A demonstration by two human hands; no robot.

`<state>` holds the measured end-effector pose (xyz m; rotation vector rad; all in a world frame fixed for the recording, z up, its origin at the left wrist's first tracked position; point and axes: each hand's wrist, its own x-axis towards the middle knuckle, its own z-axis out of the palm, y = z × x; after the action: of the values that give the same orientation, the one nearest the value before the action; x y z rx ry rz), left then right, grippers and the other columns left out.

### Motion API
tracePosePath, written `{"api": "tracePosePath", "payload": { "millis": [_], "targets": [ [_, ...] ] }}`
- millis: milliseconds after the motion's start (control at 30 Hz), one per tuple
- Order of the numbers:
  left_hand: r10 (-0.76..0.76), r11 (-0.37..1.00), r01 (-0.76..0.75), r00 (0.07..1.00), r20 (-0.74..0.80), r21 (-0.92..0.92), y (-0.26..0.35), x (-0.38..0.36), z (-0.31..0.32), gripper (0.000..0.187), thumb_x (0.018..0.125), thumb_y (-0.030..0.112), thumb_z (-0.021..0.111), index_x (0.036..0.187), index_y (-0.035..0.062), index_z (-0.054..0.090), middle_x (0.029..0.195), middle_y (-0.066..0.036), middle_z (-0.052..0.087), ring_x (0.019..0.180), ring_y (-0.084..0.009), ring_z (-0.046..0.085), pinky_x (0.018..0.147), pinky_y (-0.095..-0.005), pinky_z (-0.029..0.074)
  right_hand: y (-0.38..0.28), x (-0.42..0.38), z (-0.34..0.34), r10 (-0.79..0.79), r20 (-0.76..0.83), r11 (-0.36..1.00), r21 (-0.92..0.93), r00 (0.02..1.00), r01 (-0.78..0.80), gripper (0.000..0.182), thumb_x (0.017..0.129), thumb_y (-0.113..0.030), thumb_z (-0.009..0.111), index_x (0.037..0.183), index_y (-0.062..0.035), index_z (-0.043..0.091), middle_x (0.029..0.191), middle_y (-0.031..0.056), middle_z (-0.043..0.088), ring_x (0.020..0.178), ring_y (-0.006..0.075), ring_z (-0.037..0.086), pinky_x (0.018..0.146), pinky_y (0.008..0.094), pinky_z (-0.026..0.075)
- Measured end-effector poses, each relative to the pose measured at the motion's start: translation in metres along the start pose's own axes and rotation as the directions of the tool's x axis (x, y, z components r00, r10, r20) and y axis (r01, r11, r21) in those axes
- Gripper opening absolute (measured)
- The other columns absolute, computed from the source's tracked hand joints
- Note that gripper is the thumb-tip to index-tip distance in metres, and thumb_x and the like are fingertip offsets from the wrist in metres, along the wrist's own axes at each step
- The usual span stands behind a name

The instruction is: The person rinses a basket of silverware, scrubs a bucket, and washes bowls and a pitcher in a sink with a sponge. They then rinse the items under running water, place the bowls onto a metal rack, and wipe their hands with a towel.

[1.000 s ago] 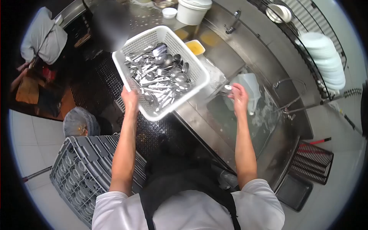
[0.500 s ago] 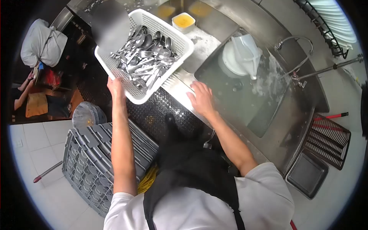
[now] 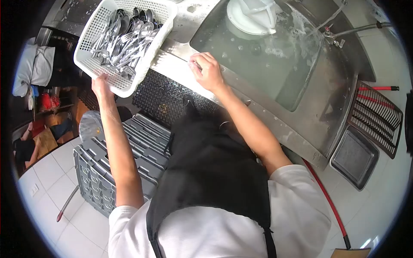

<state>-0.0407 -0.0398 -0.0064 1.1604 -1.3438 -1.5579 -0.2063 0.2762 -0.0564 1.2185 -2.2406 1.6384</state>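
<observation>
A white perforated plastic basket [image 3: 97,64] full of metal spoons and forks [image 3: 124,41] is tilted at the upper left, partly over the counter edge. My left hand [image 3: 101,86] grips its near rim, fingers wrapped around the corner side. Over the sink's front ledge, my right hand [image 3: 208,73] is loosely closed with curled fingers, and nothing shows in it. Beside it is the sink [image 3: 254,73], filled with cloudy water. White dishes [image 3: 247,19] and a translucent plastic container sit in the water at the far side.
A faucet [image 3: 329,34] is at the sink's right. A dark dish rack [image 3: 376,116] and a grey tray [image 3: 355,157] stand further right. Grey dishwasher racks [image 3: 129,150] are stacked at lower left, near a lined bin [image 3: 90,124]. Another person's arm [image 3: 28,131] shows at far left.
The view has shifted, and the basket now appears further up and left, still in my left hand. My right hand has gone from spread on the sink ledge to curled.
</observation>
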Motion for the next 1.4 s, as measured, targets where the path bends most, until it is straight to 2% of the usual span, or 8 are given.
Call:
{"api": "tracePosePath", "payload": {
  "millis": [167, 267, 467, 533, 833, 967, 1200, 1400],
  "targets": [
    [-0.013, 1.0, 0.013, 1.0, -0.018, -0.003, 0.001, -0.003, 0.002, 0.049, 0.074, -0.008, 0.042, 0.122, -0.0044, 0.046, 0.111, -0.018, 0.053, 0.093, -0.0307, 0.058, 0.075, -0.0445, 0.054, 0.011, 0.001, -0.009, 0.378, 0.014, 0.843, 0.409, 0.926, -0.35, 0.012, 0.083, -0.013, 0.062, 0.08, -0.0011, 0.061, 0.069, 0.0098, 0.063, 0.065, 0.0204, 0.063, 0.061, 0.0323, 0.049],
    [-0.029, 0.999, 0.03, 0.999, -0.029, 0.031, 0.005, -0.007, 0.005, 0.049, 0.073, -0.009, 0.042, 0.122, -0.0048, 0.046, 0.112, -0.018, 0.053, 0.094, -0.0307, 0.058, 0.077, -0.0441, 0.054, 0.016, -0.001, -0.021, 0.385, 0.065, 0.84, 0.388, 0.92, -0.379, 0.014, 0.084, -0.013, 0.061, 0.081, -0.0002, 0.061, 0.067, 0.0096, 0.062, 0.064, 0.016, 0.063, 0.057, 0.031, 0.048],
    [-0.007, 0.997, 0.009, 1.0, -0.02, 0.074, -0.001, 0.007, -0.007, 0.052, 0.071, -0.008, 0.043, 0.123, -0.0043, 0.046, 0.112, -0.018, 0.054, 0.095, -0.0306, 0.059, 0.079, -0.0442, 0.053, 0.014, -0.014, -0.063, -0.003, 0.021, 0.996, 0.093, 1.0, 0.001, 0.009, 0.078, -0.011, 0.065, 0.075, -0.0037, 0.062, 0.07, 0.0066, 0.063, 0.068, 0.0166, 0.062, 0.06, 0.0286, 0.047],
    [-0.04, 0.996, 0.039, 0.999, 0.008, 0.079, 0.003, 0.002, -0.002, 0.054, 0.071, -0.008, 0.044, 0.124, -0.0042, 0.045, 0.113, -0.018, 0.055, 0.096, -0.0314, 0.059, 0.08, -0.0438, 0.053, 0.006, -0.046, -0.084, -0.068, 0.276, 0.998, 0.002, 0.959, 0.07, 0.012, 0.076, -0.016, 0.067, 0.08, -0.0058, 0.062, 0.091, 0.0093, 0.063, 0.091, 0.0224, 0.06, 0.072, 0.0333, 0.047],
    [0.032, 0.991, -0.018, 0.994, -0.106, 0.134, -0.004, 0.001, 0.006, 0.043, 0.068, -0.005, 0.048, 0.111, -0.0053, 0.053, 0.101, -0.015, 0.058, 0.089, -0.0277, 0.059, 0.078, -0.0386, 0.05, -0.021, -0.094, -0.136, 0.072, 0.404, 0.959, -0.279, 0.912, 0.047, 0.025, 0.077, -0.023, 0.066, 0.094, -0.0058, 0.059, 0.121, 0.0131, 0.051, 0.117, 0.0296, 0.045, 0.089, 0.0425, 0.039],
    [0.104, 0.941, -0.065, 0.99, -0.1, 0.331, -0.003, 0.011, 0.004, 0.038, 0.07, 0.002, 0.051, 0.107, -0.0054, 0.055, 0.098, -0.017, 0.059, 0.083, -0.0275, 0.06, 0.074, -0.037, 0.049, -0.018, -0.095, -0.126, 0.06, 0.289, 0.98, -0.198, 0.955, -0.001, 0.021, 0.071, -0.008, 0.067, 0.089, -0.0011, 0.061, 0.114, 0.0142, 0.056, 0.107, 0.0331, 0.051, 0.088, 0.0419, 0.043],
    [0.025, 0.999, -0.026, 0.999, -0.034, -0.034, -0.002, 0.01, 0.01, 0.039, 0.07, -0.009, 0.047, 0.109, -0.0065, 0.051, 0.097, -0.014, 0.058, 0.082, -0.0248, 0.058, 0.074, -0.0374, 0.051, -0.025, -0.093, -0.122, 0.149, 0.2, 0.968, -0.231, 0.968, -0.101, 0.012, 0.077, -0.004, 0.062, 0.089, -0.0016, 0.06, 0.105, 0.0128, 0.061, 0.097, 0.0309, 0.056, 0.084, 0.0385, 0.045],
    [0.045, 0.999, -0.046, 0.997, -0.062, -0.003, 0.014, -0.023, 0.018, 0.044, 0.074, -0.008, 0.043, 0.116, -0.0028, 0.053, 0.097, -0.012, 0.06, 0.081, -0.0198, 0.059, 0.068, -0.032, 0.05, 0.036, -0.021, -0.148, 0.479, -0.267, 0.797, -0.267, 0.836, -0.542, 0.027, 0.084, -0.021, 0.063, 0.103, -0.0016, 0.058, 0.106, 0.014, 0.061, 0.1, 0.0295, 0.055, 0.086, 0.0376, 0.044]
  ]
}}
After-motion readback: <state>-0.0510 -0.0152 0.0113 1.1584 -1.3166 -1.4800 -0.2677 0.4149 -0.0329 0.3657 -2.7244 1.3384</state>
